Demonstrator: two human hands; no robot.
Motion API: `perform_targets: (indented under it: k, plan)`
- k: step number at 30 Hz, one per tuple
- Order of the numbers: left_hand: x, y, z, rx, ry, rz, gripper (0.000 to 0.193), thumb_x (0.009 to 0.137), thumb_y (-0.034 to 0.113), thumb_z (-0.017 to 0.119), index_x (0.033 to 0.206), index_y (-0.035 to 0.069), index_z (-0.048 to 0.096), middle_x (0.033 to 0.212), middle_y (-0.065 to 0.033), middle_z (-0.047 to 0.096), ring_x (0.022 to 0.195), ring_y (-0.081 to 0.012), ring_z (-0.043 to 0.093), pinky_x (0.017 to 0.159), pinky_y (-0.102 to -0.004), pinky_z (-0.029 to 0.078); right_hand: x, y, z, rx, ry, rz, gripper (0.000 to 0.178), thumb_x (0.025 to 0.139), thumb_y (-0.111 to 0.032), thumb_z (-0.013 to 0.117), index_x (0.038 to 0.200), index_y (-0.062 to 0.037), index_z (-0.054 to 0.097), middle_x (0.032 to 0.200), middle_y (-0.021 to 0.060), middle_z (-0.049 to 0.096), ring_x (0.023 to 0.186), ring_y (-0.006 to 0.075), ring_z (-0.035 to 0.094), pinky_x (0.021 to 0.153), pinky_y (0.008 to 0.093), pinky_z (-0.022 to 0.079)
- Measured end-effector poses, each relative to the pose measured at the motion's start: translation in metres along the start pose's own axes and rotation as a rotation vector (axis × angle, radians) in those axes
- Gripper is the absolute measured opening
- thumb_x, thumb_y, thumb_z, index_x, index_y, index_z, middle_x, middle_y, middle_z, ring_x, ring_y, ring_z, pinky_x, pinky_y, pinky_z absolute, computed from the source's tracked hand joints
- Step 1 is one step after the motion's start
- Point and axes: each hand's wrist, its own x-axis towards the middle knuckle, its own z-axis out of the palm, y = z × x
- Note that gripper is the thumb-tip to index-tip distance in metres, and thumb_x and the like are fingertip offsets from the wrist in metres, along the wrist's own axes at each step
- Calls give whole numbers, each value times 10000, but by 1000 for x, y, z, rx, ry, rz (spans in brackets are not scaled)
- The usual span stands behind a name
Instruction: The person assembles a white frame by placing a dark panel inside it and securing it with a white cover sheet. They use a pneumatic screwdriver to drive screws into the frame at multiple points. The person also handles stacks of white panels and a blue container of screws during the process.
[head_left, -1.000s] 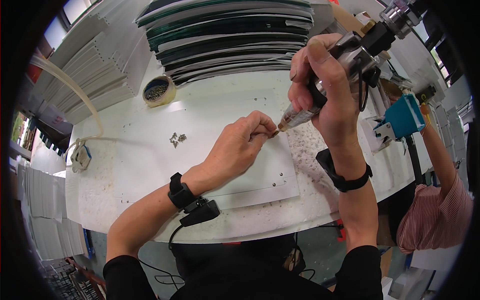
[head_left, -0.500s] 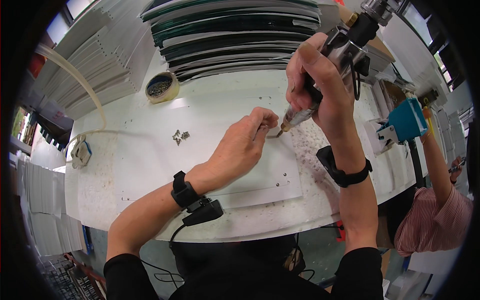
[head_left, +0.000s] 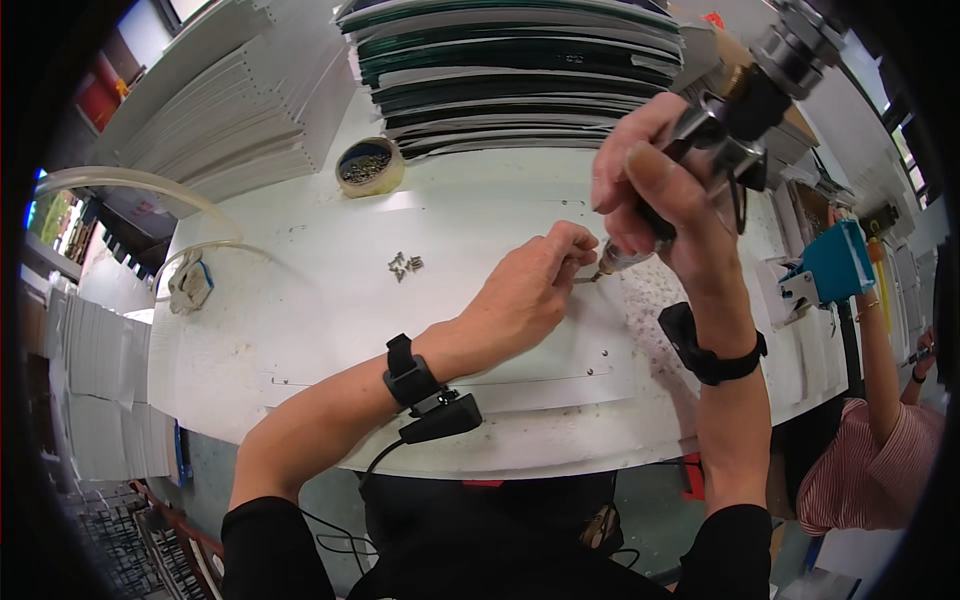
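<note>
Loose screws [head_left: 415,264] on sheet [head_left: 350,320] (tub [head_left: 384,183], stack [head_left: 520,80] beyond)

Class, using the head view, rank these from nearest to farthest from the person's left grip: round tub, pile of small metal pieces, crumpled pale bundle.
1. Pile of small metal pieces: left of the left grip.
2. Round tub: farther forward, also to the left.
3. Crumpled pale bundle: far left.
</note>
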Motion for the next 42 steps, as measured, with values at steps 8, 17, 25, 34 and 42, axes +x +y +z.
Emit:
perform_targets:
  k: [8,17,25,34,42]
  plan:
    - [-68,-4,-90,636,335,32,193,954,25,667,1144,60,663,1044,-92,691,953,-236,659,822,-359,551,-24,-10,-22,94,91,-261,247,1094,-297,506,1021,-61,490,846,96,565,419,74,379,402,246,396]
    - [-82,-22,-125,693,268,-117,136,943,81,705,1068,32,719,953,-115,678,866,-251,673,789,-352,541,-32,-1,-25,135,179,-262,239,1102,-301,480,1014,-80,493,845,75,567,426,65,376,409,239,395]
    - [-76,-23,-125,813,213,22,78,912,11,699,959,0,638,905,-131,676,802,-300,668,743,-371,538,-36,0,-33,131,190,-251,230,1099,-297,481,1028,-79,504,843,83,570,425,75,377,416,249,404]
    - [-61,20,-66,137,150,-115,97,976,52,713,1031,-7,657,933,-80,739,814,-133,694,763,-287,575,-38,-13,-35,322,252,-270,328,1115,-366,433,1025,-60,508,836,102,603,422,105,432,426,290,446]
    - [-58,18,-27,-562,-72,-421,166,1036,88,654,1149,-33,652,1048,-96,682,926,-123,635,852,-252,550,-43,-25,-32,523,203,-283,315,1131,-355,375,1049,-83,511,867,69,591,435,95,410,414,277,435]
